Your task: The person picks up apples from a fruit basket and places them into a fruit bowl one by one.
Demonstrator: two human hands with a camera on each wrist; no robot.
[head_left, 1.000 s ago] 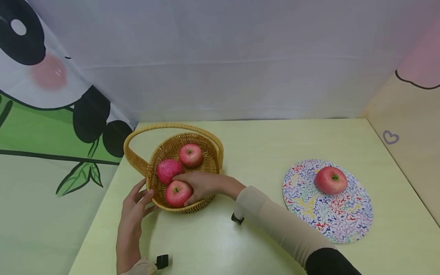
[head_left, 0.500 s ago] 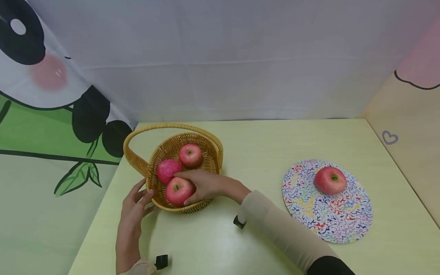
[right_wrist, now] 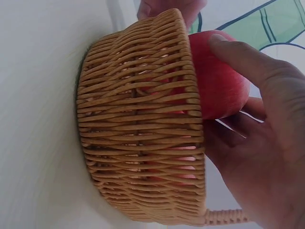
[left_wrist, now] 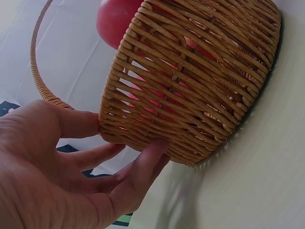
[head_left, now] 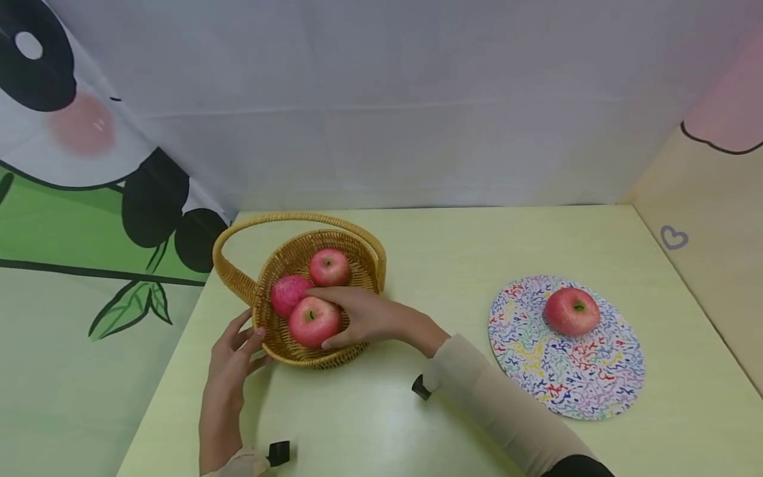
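Observation:
In the head view, a round wicker basket (head_left: pixel 357 265) with a tall handle stands at the table's left. My left hand (head_left: pixel 229 371) holds its left side, thumb and fingers spread over the woven wall (left_wrist: pixel 190 95). My right hand (head_left: pixel 363 315) grips a red apple (head_left: pixel 314 322) at the near side of the basket, thumb on one side and fingers on the other. The right wrist view shows this apple (right_wrist: pixel 219 78) standing up past the rim. Behind it lie another red apple (head_left: pixel 330 267) and a round, speckled, deep-pink fruit (head_left: pixel 289 295).
At the right lies a round mat (head_left: pixel 536 371) with a multicoloured squiggle pattern, bearing one red apple (head_left: pixel 572 311). The pale table (head_left: pixel 441 252) ends at a white cloth wall (head_left: pixel 417 152) behind, with printed panels on both sides.
My right hand has raised the near apple slightly and shifted it away from the basket's near wall. My left hand stays at the basket's side.

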